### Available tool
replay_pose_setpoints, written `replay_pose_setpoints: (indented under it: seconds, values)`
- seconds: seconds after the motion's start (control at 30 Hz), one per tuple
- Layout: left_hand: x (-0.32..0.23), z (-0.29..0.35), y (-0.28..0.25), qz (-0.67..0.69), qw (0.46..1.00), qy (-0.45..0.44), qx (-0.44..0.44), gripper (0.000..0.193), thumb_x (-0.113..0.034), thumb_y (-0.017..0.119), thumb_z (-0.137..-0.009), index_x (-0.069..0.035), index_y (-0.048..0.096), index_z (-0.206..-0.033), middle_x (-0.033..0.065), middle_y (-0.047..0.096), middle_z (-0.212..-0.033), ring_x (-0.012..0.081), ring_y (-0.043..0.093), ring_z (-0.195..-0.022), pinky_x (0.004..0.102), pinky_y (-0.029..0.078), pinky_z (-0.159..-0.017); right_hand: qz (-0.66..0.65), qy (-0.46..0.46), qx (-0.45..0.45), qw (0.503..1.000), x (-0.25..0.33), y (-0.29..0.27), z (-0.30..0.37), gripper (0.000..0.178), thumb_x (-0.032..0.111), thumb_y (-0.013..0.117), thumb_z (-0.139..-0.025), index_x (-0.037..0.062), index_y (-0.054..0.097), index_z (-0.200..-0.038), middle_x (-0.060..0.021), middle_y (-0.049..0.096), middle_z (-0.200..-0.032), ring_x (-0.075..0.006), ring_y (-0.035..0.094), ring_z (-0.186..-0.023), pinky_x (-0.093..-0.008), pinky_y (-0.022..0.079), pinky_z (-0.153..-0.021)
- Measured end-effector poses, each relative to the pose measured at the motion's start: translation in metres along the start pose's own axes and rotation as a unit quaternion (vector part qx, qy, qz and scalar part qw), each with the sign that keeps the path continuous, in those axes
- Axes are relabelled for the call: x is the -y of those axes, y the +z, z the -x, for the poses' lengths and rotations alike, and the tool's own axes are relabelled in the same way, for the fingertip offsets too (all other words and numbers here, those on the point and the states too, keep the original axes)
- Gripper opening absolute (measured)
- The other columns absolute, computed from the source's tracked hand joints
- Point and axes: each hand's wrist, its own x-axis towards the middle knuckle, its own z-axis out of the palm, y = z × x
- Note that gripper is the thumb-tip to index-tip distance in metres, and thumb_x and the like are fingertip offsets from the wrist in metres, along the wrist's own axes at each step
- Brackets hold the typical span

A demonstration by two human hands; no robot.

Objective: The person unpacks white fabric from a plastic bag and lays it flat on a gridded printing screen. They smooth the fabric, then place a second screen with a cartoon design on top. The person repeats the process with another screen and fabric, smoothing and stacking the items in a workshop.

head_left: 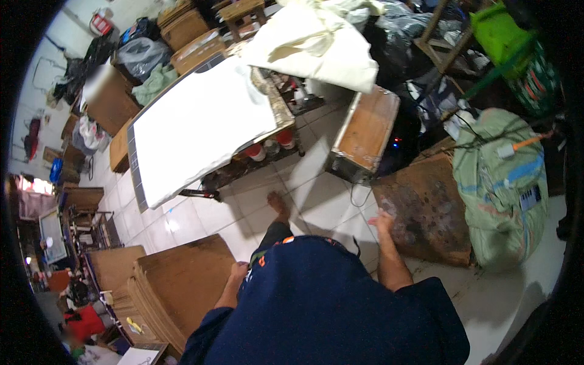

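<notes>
My left hand hangs at my left hip against the dark blue shirt; its fingers are mostly hidden, so I cannot tell whether it holds anything. Beside it leans a stack of brown boards. Out to my right, my right hand is open and holds nothing. It appears over the near left edge of a brown board with dark stains. Ahead on the left, white fabric lies spread over a table with a dark gridded edge.
Cream fabric is heaped at the table's far end. A wooden box stands on the tiled floor. On the right sits a pale green bundle. Cardboard boxes and a plastic bag are piled at the back.
</notes>
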Motion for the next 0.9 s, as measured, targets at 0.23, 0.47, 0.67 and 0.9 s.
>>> replay_pose_setpoints:
  seconds: [0.23, 0.47, 0.67, 0.9]
  values:
    - [-0.064, -0.12, -0.106, 0.259, 0.965, -0.044, -0.016, 0.027, -0.022, 0.058, -0.087, -0.004, 0.062, -0.107, 0.0105, 0.067, -0.09, 0.0212, 0.066, -0.077, 0.0373, 0.055, -0.062, 0.3, -0.066, 0.25, 0.918, 0.034, 0.227, 0.033, 0.032, 0.001, 0.049, -0.083, 0.0024, 0.064, -0.112, -0.0154, 0.069, -0.084, -0.0199, 0.067, -0.068, -0.0323, 0.054, -0.06]
    - [-0.178, -0.143, -0.224, 0.399, 0.906, 0.055, -0.132, 0.032, -0.023, 0.052, -0.095, -0.001, 0.055, -0.117, 0.0112, 0.065, -0.101, 0.0188, 0.066, -0.086, 0.031, 0.053, -0.067, 0.421, -0.532, 0.171, 0.715, 0.184, 0.42, 0.047, 0.024, 0.008, 0.058, -0.084, 0.0058, 0.065, -0.107, -0.0135, 0.067, -0.089, -0.0285, 0.064, -0.077, -0.037, 0.051, -0.073]
    - [-0.138, -0.114, -0.214, 0.334, 0.906, -0.009, -0.259, 0.04, -0.027, 0.061, -0.085, 0.002, 0.063, -0.112, 0.0136, 0.069, -0.092, 0.021, 0.067, -0.08, 0.0317, 0.052, -0.069, 0.407, -0.595, 0.314, 0.617, 0.223, 0.58, 0.075, 0.031, 0.006, 0.058, -0.083, 0.003, 0.061, -0.113, -0.0148, 0.06, -0.103, -0.0322, 0.053, -0.099, -0.042, 0.041, -0.093]
    - [0.014, -0.019, -0.222, 0.147, 0.86, -0.348, -0.342, 0.067, -0.036, 0.063, -0.078, -0.007, 0.044, -0.136, 0.0175, 0.047, -0.136, 0.0355, 0.047, -0.124, 0.0462, 0.041, -0.101, 0.409, -0.602, 0.436, 0.529, 0.23, 0.694, 0.115, 0.03, 0.009, 0.058, -0.086, 0.0046, 0.062, -0.115, -0.0123, 0.061, -0.101, -0.0267, 0.055, -0.098, -0.0391, 0.044, -0.085]
